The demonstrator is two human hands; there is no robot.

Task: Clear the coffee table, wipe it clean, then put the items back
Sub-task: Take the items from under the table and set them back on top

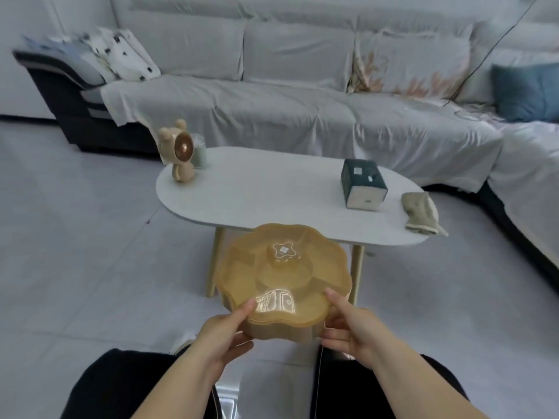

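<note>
- A person holds an amber, flower-shaped snack box (284,279) in the air with 2 hands, low in front of the near edge of the white oval tabletop (266,189).
- The box's far rim overlaps that near edge in the view; I cannot tell whether it hangs over the tabletop or just short of it.
- The box wears a translucent lid with a raised knob in the middle, and dividers show through it.
- The left hand (223,331) grips the box's near-left side, thumb pressed on the lid and fingers (242,343) curled under the base.
- The right hand (351,334) grips the near-right side the same way, thumb on the lid's rim and fingers (332,337) clamped beneath.
- On the tabletop's far-left end stands a beige bear-shaped fan (180,149), upright, with a pale green container (199,152) just behind it.
- Toward the right end sits a dark green tissue box (363,184), well apart from the fan.
- A folded beige cloth (422,214) lies just beside the tissue box at the tabletop's right end, its corner hanging past the edge.
- Behind the tabletop runs a sofa (302,110) under a pale cover, with a blue cushion (526,92) at its right.
- The person's dark trousers (121,385) fill the bottom of the view above the pale tiled floor (75,237).
</note>
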